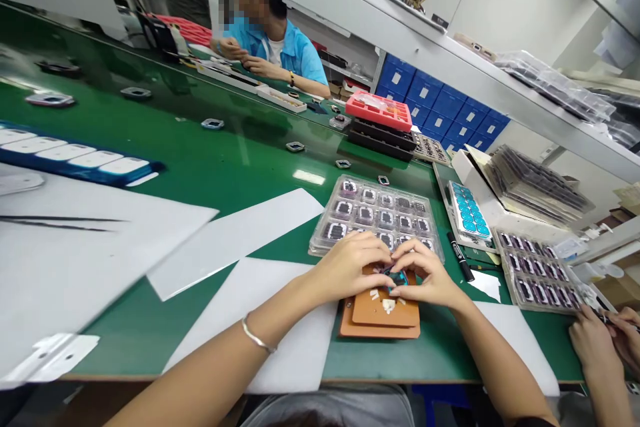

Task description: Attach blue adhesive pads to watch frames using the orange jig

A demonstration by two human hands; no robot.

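Between my two hands is a small dark part with a blue-teal rim (399, 277), seated on or just above an orange fixture block (383, 317). My left hand (353, 263) pinches it from the left, fingers curled over the fixture's top. From the right, my right hand (425, 272) closes thumb and fingers round the other side. Small white pieces sit on the fixture's front. Right behind my hands lies a clear compartment tray (325, 230) with several dark framed parts in it.
White sheets (295, 293) lie left of the fixture. A black marker (460, 257) and another filled tray (537, 273) are at right, by a co-worker's hands (597, 340). Stacked red and black trays (380, 113) stand behind. Across the green table sits a person in blue (300, 57).
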